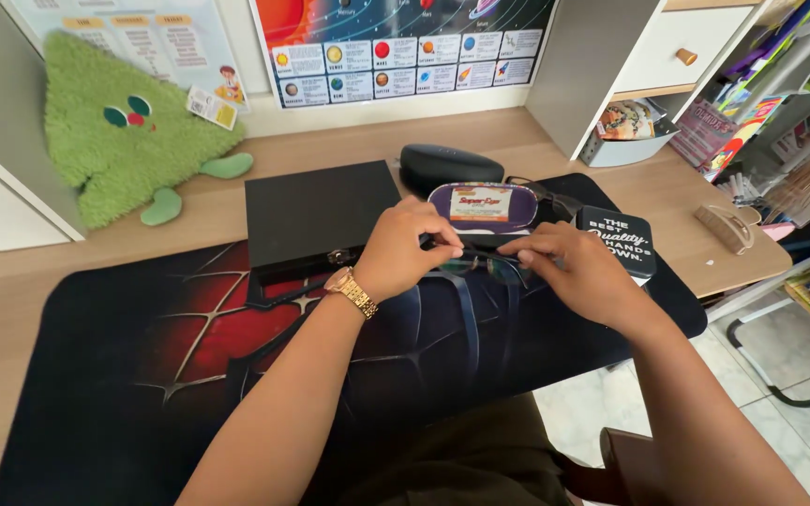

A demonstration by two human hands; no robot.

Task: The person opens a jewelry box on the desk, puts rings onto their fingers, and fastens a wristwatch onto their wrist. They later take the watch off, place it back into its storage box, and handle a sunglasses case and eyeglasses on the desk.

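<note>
My left hand (407,245), with a gold watch on its wrist, and my right hand (574,267) hold a pair of dark-framed glasses (486,265) between them just above the dark desk mat (142,375). Each hand pinches one end of the frame. Right behind the hands lies a purple oval glasses case (482,206) with a label on its lid. A second pair of dark glasses (546,197) rests behind that case. A closed black oval case (447,164) sits farther back.
A flat black box (316,215) with a metal clasp lies left of the hands. A small black printed box (625,239) sits to the right, a brown hair clip (724,228) beyond it. A green plush toy (128,126) leans at the back left. Shelves with books stand right.
</note>
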